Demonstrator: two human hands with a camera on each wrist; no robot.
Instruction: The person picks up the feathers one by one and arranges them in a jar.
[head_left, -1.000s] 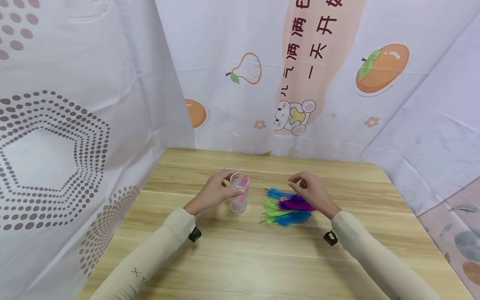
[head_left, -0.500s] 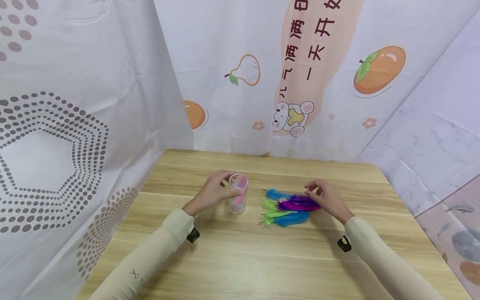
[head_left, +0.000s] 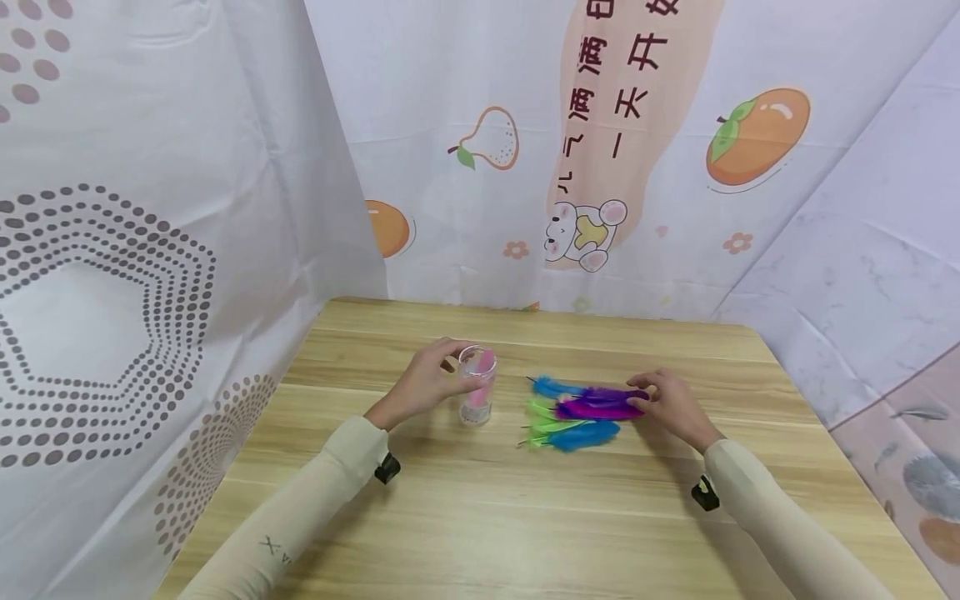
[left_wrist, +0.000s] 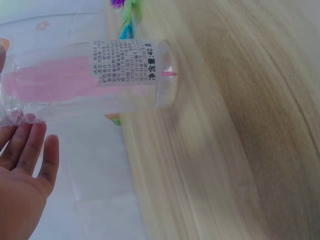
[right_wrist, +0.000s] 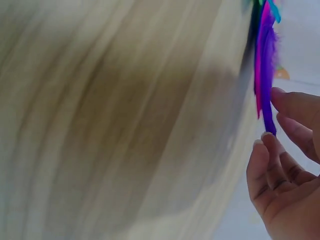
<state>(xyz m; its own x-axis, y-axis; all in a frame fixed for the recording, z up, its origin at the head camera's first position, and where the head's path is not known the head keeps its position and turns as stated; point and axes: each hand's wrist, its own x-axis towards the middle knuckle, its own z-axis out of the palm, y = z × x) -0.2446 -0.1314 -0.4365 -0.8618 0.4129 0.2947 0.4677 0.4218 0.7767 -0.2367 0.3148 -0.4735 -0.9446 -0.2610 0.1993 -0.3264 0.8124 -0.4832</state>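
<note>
My left hand (head_left: 429,380) grips a tall clear plastic jar (head_left: 476,410) that stands upright on the wooden table (head_left: 487,525). A pink feather (left_wrist: 50,80) lies inside it, and a printed white label (left_wrist: 125,62) shows on its wall. To the right, a loose row of feathers rests on the table: blue (head_left: 585,436), lime green (head_left: 543,427), magenta and purple. My right hand (head_left: 672,407) is at the right end of the purple feather (right_wrist: 268,65). Its thumb and fingertips stand apart on either side of the feather's tip, with the other fingers loosely curved.
A white printed curtain (head_left: 442,233) hangs behind the table's far edge. More patterned cloth (head_left: 112,317) hangs along the left side, and another sheet (head_left: 862,250) along the right. Black wrist cameras sit below both cuffs.
My right hand has moved right and down from above the feathers to the purple feather's right end. My left hand stays on the jar, and the pink feather inside leans slightly differently.
</note>
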